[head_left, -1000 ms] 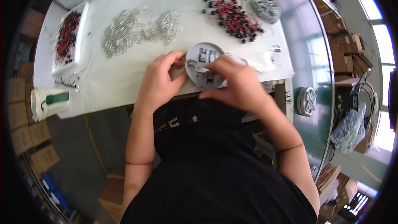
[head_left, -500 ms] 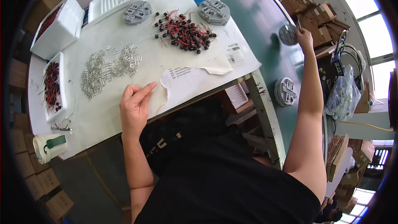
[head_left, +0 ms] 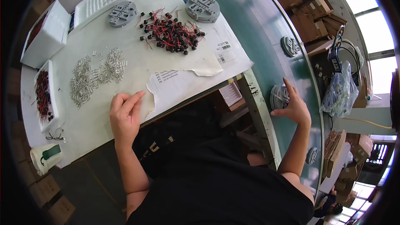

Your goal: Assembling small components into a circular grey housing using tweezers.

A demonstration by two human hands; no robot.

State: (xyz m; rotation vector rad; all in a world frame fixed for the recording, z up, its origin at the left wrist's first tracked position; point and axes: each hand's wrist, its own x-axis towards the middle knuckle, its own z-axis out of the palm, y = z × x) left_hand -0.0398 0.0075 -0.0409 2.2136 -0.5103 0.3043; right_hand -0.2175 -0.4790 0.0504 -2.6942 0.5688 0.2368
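Above the table's near edge, my left hand (head_left: 125, 118) has its thumb and fingertips pressed together; anything between them is too small to make out. My right hand (head_left: 296, 106) reaches over the green belt, thumb and fingers spread around a round grey plastic part (head_left: 278, 96). Whether the fingers touch it, I cannot tell. Farther along the belt lies another round grey part (head_left: 290, 46). Beyond my left hand lie two joined heaps of small clear pieces (head_left: 85, 81). A pile of black components with red wires (head_left: 171, 31) covers the table's middle.
Two grey round parts, one left (head_left: 123, 13) and one right (head_left: 203, 9), sit at the table's far side. White foam boxes (head_left: 46, 33) and a tray of wired components (head_left: 44, 96) line the left. A white cup (head_left: 46, 158) stands near the corner. Torn paper (head_left: 183, 87) covers the front edge.
My right hand has let go of a round grey part on the far belt and come back toward me to another one, fingers spreading. My left hand keeps its pinch.
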